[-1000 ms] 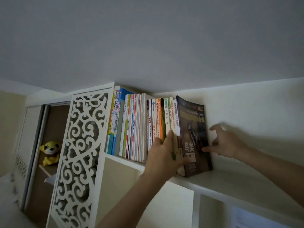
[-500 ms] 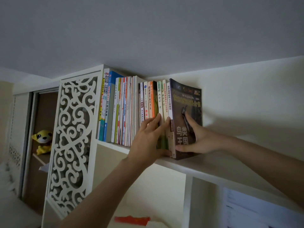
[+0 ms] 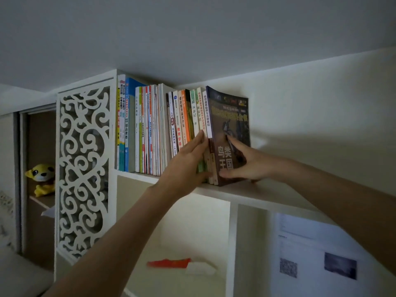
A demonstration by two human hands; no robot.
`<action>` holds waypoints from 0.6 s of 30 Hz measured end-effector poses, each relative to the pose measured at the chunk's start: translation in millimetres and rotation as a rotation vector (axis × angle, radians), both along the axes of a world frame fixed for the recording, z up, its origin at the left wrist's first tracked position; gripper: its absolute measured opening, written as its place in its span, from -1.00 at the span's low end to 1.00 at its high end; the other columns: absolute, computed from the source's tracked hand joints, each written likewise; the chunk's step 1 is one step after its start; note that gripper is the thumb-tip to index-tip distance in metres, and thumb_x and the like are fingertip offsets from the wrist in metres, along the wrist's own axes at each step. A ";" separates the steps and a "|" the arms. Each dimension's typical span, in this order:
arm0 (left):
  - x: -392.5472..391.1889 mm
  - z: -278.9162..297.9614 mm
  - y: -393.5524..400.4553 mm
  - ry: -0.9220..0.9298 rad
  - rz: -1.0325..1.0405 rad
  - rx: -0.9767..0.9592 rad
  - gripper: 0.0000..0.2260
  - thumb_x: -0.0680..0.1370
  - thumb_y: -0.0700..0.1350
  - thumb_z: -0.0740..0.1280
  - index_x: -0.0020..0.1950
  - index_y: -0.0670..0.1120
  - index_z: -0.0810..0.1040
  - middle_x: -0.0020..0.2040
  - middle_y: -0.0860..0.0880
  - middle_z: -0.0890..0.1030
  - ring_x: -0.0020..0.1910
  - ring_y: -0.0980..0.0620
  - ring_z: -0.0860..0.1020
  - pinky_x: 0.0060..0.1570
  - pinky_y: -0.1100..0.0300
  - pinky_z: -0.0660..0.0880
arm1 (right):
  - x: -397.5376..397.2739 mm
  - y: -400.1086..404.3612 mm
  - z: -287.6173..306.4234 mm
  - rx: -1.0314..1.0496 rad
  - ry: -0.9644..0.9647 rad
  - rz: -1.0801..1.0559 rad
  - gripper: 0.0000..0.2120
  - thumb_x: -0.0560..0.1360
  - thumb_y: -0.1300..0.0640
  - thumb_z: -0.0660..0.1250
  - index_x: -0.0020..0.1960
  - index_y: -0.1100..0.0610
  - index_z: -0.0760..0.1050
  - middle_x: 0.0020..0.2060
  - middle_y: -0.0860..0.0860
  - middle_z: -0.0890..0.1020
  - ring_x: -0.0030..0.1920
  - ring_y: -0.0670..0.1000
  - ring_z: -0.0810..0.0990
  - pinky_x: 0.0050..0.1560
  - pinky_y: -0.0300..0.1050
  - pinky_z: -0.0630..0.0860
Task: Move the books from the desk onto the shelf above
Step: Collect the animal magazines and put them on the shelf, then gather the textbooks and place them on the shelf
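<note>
Up on the shelf point(image 3: 252, 192), left hand point(image 3: 188, 161) and right hand point(image 3: 248, 162), fingers straight, press one dark book point(image 3: 231, 116)

left forearm point(image 3: 128, 232): showing bare, no sleeve reaching into view
right forearm point(image 3: 334, 189): showing bare up to the frame edge at 4 o'clock
left hand point(image 3: 188, 159): wearing no glove
right hand point(image 3: 250, 161): wearing no glove

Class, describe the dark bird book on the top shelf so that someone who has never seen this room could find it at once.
Find the white wall shelf just under the ceiling, holding a row of upright paperback books. Go to the row's right end, where the right hand presses flat on a cover. That dark brown bird encyclopedia leans left, showing its whole front, while its neighbours show only pale spines.
</note>
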State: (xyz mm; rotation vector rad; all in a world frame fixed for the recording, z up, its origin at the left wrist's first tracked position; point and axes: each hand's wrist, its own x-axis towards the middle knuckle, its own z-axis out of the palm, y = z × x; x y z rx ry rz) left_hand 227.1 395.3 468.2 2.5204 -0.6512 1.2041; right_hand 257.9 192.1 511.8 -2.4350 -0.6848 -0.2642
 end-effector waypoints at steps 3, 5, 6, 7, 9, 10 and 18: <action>-33.6 -18.4 -6.9 -0.117 0.001 -0.040 -0.49 0.51 -0.12 0.40 0.44 -0.04 0.38 0.44 -0.02 0.40 0.41 -0.02 0.34 0.34 0.02 0.41 | -42.0 -14.4 -6.3 -0.062 -0.303 -0.033 -0.53 0.50 -0.04 0.37 0.39 -0.06 0.42 0.30 -0.03 0.52 0.25 -0.05 0.51 0.29 -0.21 0.42; -63.8 -49.6 -15.1 -0.188 -0.062 -0.036 -0.67 0.50 -0.13 0.41 0.26 -0.03 0.54 0.19 0.01 0.57 0.18 0.06 0.49 0.14 0.22 0.48 | -90.5 -31.1 -30.2 -0.018 -0.596 0.002 -0.74 0.54 0.06 0.33 0.21 0.03 0.59 0.20 -0.02 0.59 0.15 -0.15 0.53 0.18 -0.50 0.35; -79.3 -70.6 -21.4 -0.160 -0.124 -0.027 -0.75 0.50 -0.13 0.41 0.18 -0.02 0.58 0.09 0.06 0.59 0.07 0.13 0.51 0.05 0.34 0.45 | -119.4 -42.6 -48.0 0.009 -0.680 0.043 -0.79 0.55 0.09 0.33 0.14 0.05 0.64 0.14 -0.04 0.62 0.11 -0.19 0.54 0.13 -0.55 0.33; -92.4 -94.1 -29.7 -0.083 -0.193 -0.009 -0.81 0.50 -0.13 0.40 0.12 -0.01 0.60 0.02 0.09 0.59 -0.02 0.18 0.50 -0.02 0.42 0.42 | -147.9 -56.7 -71.1 0.030 -0.706 0.076 -0.82 0.54 0.11 0.33 0.08 0.07 0.66 0.08 -0.07 0.64 0.07 -0.20 0.56 0.11 -0.54 0.36; -109.1 -148.3 -53.8 0.184 -0.317 0.026 -0.86 0.50 -0.14 0.40 0.04 0.01 0.61 -0.05 0.14 0.59 -0.11 0.22 0.51 -0.08 0.50 0.40 | -191.4 -92.9 -126.9 0.031 -0.640 0.099 -0.86 0.53 0.14 0.35 0.02 0.07 0.67 -0.01 -0.12 0.66 0.00 -0.20 0.60 0.07 -0.44 0.46; -112.4 -178.0 -68.1 0.348 -0.357 0.043 -0.86 0.49 -0.14 0.40 0.03 0.04 0.61 -0.06 0.15 0.60 -0.12 0.22 0.52 -0.07 0.49 0.41 | -203.0 -112.2 -158.0 0.014 -0.548 0.072 -0.87 0.53 0.15 0.36 0.01 0.06 0.67 -0.05 -0.14 0.67 -0.03 -0.20 0.62 0.03 -0.37 0.51; -106.3 -423.3 -220.3 1.253 -0.416 0.182 -0.78 0.47 -0.04 0.40 0.11 0.03 0.55 0.13 -0.10 0.58 -0.01 0.03 0.55 0.01 0.16 0.53 | -253.8 -274.1 -465.3 -0.014 0.309 -0.563 -0.81 0.55 0.23 0.31 0.13 0.14 0.61 0.10 0.14 0.62 0.06 0.12 0.58 0.17 -0.06 0.49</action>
